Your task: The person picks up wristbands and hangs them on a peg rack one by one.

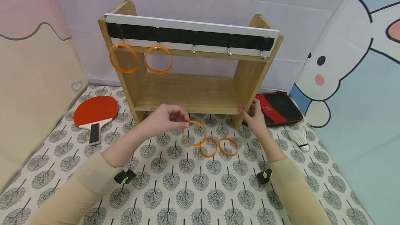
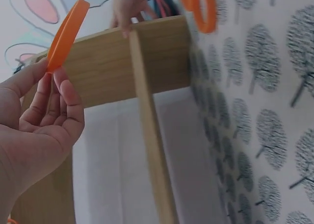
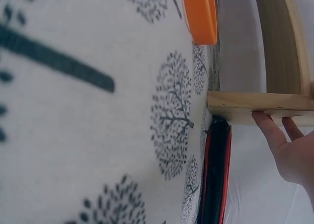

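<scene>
My left hand (image 1: pixel 170 119) pinches an orange ring (image 1: pixel 205 133) between thumb and fingertips, and the ring hangs in front of the wooden shelf (image 1: pixel 190 93). In the left wrist view that ring (image 2: pixel 66 35) tilts up from the fingertips. With my right hand (image 1: pixel 254 119) I grip the lower front of the shelf's right side panel, thumb at the inner side; the right wrist view shows fingers (image 3: pixel 272 131) against the panel's outer face. Two more orange rings, one left (image 1: pixel 208 147) and one right (image 1: pixel 228 147), lie on the patterned cloth below.
Along the shelf's top, a black-and-white strip (image 1: pixel 187 37) carries several metal hooks; orange rings (image 1: pixel 124 71) (image 1: pixel 158 72) hang from the two leftmost. A red table tennis paddle (image 1: pixel 97 112) lies left. On the right are a black-and-red case (image 1: pixel 281 108) and a shuttlecock (image 1: pixel 300 138).
</scene>
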Available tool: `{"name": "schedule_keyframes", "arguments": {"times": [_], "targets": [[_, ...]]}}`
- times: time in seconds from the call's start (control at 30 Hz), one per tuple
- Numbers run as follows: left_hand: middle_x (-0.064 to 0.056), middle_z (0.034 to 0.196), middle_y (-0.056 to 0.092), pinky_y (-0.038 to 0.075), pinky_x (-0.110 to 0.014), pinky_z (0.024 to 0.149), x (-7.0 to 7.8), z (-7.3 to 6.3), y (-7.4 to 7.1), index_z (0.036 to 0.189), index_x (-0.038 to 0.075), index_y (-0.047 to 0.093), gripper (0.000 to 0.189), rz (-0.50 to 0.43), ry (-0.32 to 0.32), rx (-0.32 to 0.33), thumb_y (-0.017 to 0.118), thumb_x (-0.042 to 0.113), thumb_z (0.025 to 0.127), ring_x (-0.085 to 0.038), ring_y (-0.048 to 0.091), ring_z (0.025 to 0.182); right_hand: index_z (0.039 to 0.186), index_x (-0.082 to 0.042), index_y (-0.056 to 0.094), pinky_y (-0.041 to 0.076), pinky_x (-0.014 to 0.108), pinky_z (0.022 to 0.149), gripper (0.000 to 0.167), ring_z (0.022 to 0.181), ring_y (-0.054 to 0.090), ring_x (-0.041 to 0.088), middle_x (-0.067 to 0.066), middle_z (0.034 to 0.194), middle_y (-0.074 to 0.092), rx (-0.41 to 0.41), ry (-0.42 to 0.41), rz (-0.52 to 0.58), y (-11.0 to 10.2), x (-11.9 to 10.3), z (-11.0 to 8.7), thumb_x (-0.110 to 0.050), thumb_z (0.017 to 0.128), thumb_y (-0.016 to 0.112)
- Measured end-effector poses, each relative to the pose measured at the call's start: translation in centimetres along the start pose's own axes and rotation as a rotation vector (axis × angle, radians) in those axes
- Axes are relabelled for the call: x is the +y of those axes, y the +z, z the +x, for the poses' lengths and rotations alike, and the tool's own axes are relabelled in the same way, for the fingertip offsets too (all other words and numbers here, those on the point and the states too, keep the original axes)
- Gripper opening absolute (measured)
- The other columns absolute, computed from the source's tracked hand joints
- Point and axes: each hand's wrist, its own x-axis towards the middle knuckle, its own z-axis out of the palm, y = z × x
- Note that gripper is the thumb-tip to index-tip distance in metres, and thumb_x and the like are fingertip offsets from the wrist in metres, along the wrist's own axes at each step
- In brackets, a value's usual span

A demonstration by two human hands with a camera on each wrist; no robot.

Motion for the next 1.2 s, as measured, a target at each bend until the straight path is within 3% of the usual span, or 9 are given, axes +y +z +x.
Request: {"name": "schedule_keyframes", "arguments": {"times": [0.23, 0.57, 0.7, 1.07, 1.2], "targets": [[-0.005, 0.091, 0.068, 0.056, -0.030, 0.071, 2.7, -0.2, -1.0, 0.098, 0.009, 0.066, 0.020, -0.117, -0.007, 0.150, 0.074, 0.018, 0.082, -0.021, 0.064, 0.081, 0.142, -0.015, 0.025, 0.052, 0.056, 0.082, 0.059, 0.116, 0.052, 0.039, 0.022, 0.132, 0.045, -0.004, 0.012, 0.039, 0.2, 0.1, 0.0, -0.027, 0.094, 0.058], [-0.005, 0.089, 0.066, 0.054, -0.025, 0.070, 5.6, -0.3, -2.4, 0.098, 0.008, 0.065, 0.023, -0.336, 0.125, 0.406, 0.076, 0.018, 0.080, -0.020, 0.062, 0.079, 0.140, -0.005, 0.025, 0.049, 0.061, 0.085, 0.055, 0.118, 0.049, 0.044, 0.028, 0.134, 0.041, -0.018, 0.040, 0.074, -0.1, -3.4, -1.4, -0.013, 0.095, 0.055], [-0.006, 0.090, 0.065, 0.053, -0.024, 0.072, 6.4, 0.0, -2.5, 0.097, 0.007, 0.065, 0.024, -0.389, 0.193, 0.508, 0.078, 0.016, 0.079, -0.021, 0.062, 0.080, 0.140, -0.004, 0.023, 0.046, 0.064, 0.086, 0.055, 0.118, 0.048, 0.046, 0.029, 0.134, 0.040, -0.024, 0.032, 0.108, 0.0, -3.4, -1.3, -0.011, 0.095, 0.054], [-0.008, 0.084, 0.065, 0.056, -0.028, 0.073, 6.6, 2.8, -2.5, 0.092, 0.003, 0.065, 0.017, -0.547, 0.457, 0.770, 0.075, 0.004, 0.078, -0.023, 0.063, 0.074, 0.138, -0.002, 0.022, 0.046, 0.065, 0.086, 0.053, 0.118, 0.047, 0.048, 0.031, 0.134, 0.038, -0.037, 0.021, 0.122, -0.1, -3.6, -1.3, -0.009, 0.095, 0.053], [-0.008, 0.085, 0.065, 0.056, -0.028, 0.072, 6.3, 3.7, -2.2, 0.090, 0.002, 0.064, 0.015, -0.596, 0.472, 0.803, 0.074, 0.000, 0.079, -0.020, 0.063, 0.072, 0.138, -0.002, 0.022, 0.046, 0.064, 0.087, 0.053, 0.119, 0.047, 0.047, 0.030, 0.134, 0.037, -0.047, 0.034, 0.124, -0.1, -3.6, -1.3, -0.010, 0.096, 0.053]]}}
